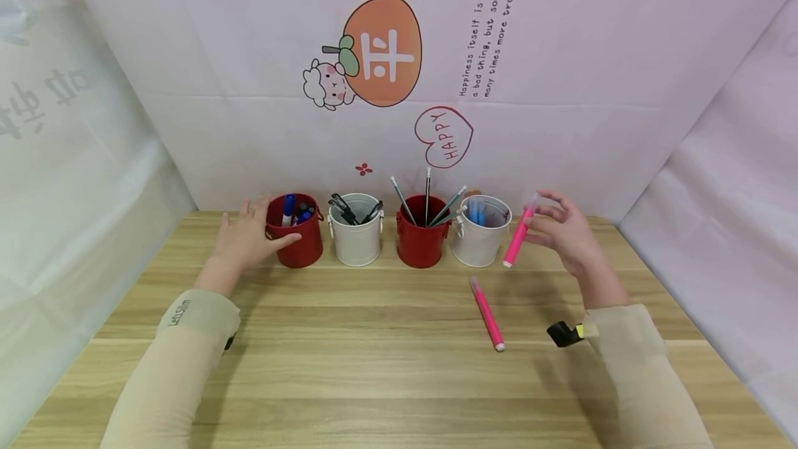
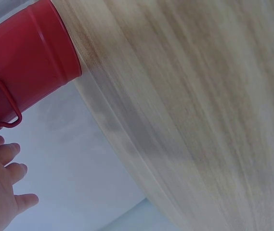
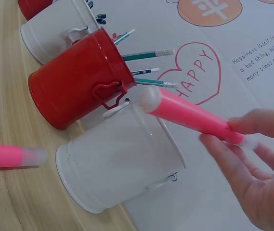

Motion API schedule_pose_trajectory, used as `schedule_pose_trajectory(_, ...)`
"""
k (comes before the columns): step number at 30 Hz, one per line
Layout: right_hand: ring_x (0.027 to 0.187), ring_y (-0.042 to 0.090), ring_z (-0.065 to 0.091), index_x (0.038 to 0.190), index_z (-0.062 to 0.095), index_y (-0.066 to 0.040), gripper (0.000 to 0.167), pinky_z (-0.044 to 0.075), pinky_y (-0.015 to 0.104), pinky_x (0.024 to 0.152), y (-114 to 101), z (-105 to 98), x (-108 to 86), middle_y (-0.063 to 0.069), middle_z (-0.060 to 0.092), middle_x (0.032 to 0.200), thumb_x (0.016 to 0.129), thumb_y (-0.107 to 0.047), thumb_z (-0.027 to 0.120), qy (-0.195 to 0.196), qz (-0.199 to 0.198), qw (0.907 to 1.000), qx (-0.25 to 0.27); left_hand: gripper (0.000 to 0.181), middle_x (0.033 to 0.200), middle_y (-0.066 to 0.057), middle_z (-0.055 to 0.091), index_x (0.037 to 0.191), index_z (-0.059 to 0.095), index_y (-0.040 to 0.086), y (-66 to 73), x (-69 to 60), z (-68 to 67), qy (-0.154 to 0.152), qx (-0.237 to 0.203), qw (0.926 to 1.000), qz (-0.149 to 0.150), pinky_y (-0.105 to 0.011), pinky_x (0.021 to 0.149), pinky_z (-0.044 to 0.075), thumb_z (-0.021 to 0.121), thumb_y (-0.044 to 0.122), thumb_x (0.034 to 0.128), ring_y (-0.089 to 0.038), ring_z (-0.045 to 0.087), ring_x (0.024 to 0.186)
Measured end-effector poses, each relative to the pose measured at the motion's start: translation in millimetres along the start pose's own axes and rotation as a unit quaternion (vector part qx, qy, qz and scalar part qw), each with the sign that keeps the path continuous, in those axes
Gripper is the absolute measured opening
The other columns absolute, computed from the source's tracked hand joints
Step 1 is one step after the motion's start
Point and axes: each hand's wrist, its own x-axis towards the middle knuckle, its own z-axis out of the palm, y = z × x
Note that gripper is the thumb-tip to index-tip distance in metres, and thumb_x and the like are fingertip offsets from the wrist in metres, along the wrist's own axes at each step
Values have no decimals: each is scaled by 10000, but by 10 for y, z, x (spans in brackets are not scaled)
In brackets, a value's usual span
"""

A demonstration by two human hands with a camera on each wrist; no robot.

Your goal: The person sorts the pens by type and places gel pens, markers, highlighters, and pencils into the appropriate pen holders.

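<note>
My right hand (image 1: pixel 564 231) pinches a pink marker (image 1: pixel 519 238) near its clear cap, beside the right white bucket (image 1: pixel 480 244). In the right wrist view the marker (image 3: pixel 189 113) slants over that bucket's rim, white end foremost. A second pink marker (image 1: pixel 488 315) lies on the table in front. My left hand (image 1: pixel 246 238) is at the side of the left red bucket (image 1: pixel 299 248), its fingers spread and its thumb across the bucket's front. From the left wrist, the fingers (image 2: pixel 12 171) appear close to the bucket's wire handle (image 2: pixel 9 103). Blue-capped markers (image 1: pixel 289 210) stand in this bucket.
Between the outer buckets stand a white bucket (image 1: pixel 357 244) with black pens and a red bucket (image 1: pixel 420 244) with several pencils (image 1: pixel 427 196). Blue pens (image 1: pixel 477 212) stand in the right white bucket. A printed cloth (image 1: pixel 249 89) hangs behind the wooden table (image 1: pixel 349 366).
</note>
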Motion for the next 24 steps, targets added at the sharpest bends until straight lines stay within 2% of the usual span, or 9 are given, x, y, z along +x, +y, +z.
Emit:
schedule_pose_trajectory(3, 854, 116, 703, 1316, 434, -182, 501, 621, 291, 745, 7, 37, 31, 42, 583, 1098, 960, 126, 606, 489, -226, 9977, 407, 1137, 1600, -366, 219, 1609, 160, -14, 2, 5, -1, -16, 5, 10000, -11, -759, 1145, 79, 560, 766, 884, -549, 150, 1486)
schedule_pose_trajectory(6, 810, 118, 690, 1363, 387, -160, 555, 620, 276, 727, 14, 87, 85, 66, 519, 1133, 949, 131, 618, 1124, -401, 9902, 728, 1141, 1608, -359, 213, 1613, 156, -6, 2, 11, 1, -44, -21, 10000, -30, -758, 1145, 72, 557, 772, 881, -546, 143, 1490)
schedule_pose_trajectory(11, 772, 154, 666, 1382, 367, -127, 625, 621, 278, 702, 47, 173, 196, 97, 474, 1134, 908, 190, 624, 2054, -787, 9674, 1257, 1140, 1609, -359, 207, 1615, 152, -3, -10, 22, 4, -48, -23, 10000, -35, -759, 1145, 69, 559, 769, 882, -546, 140, 1491)
schedule_pose_trajectory(14, 775, 170, 639, 1323, 397, -132, 601, 621, 281, 699, 80, 198, 250, 109, 485, 1107, 889, 220, 620, 2390, -1102, 9538, 1447, 1143, 1609, -359, 205, 1614, 150, -7, -14, 24, 5, -41, 0, 10000, -37, -757, 1146, 69, 554, 772, 883, -546, 141, 1490)
schedule_pose_trajectory(16, 778, 176, 623, 1284, 416, -131, 574, 621, 276, 698, 105, 209, 278, 117, 488, 1097, 885, 230, 616, 2518, -1269, 9482, 1465, 1145, 1612, -354, 206, 1614, 153, -7, -15, 25, 7, -37, -13, 10000, -31, -759, 1145, 68, 552, 776, 881, -545, 141, 1490)
schedule_pose_trajectory(19, 786, 170, 617, 1262, 441, -132, 545, 617, 266, 717, 144, 221, 314, 117, 480, 1103, 888, 227, 612, 2562, -1341, 9495, 1219, 1148, 1614, -350, 207, 1614, 154, -7, -16, 23, 14, -29, -25, 10000, -19, -761, 1144, 67, 547, 783, 879, -546, 140, 1490)
schedule_pose_trajectory(24, 797, 156, 643, 1282, 504, -98, 495, 608, 255, 749, 203, 245, 360, 121, 501, 1119, 904, 202, 615, 2411, -1377, 9588, 594, 1155, 1610, -351, 216, 1613, 153, -9, -25, 19, 29, 16, -9, 10000, 5, -763, 1142, 75, 539, 793, 877, -550, 145, 1487)
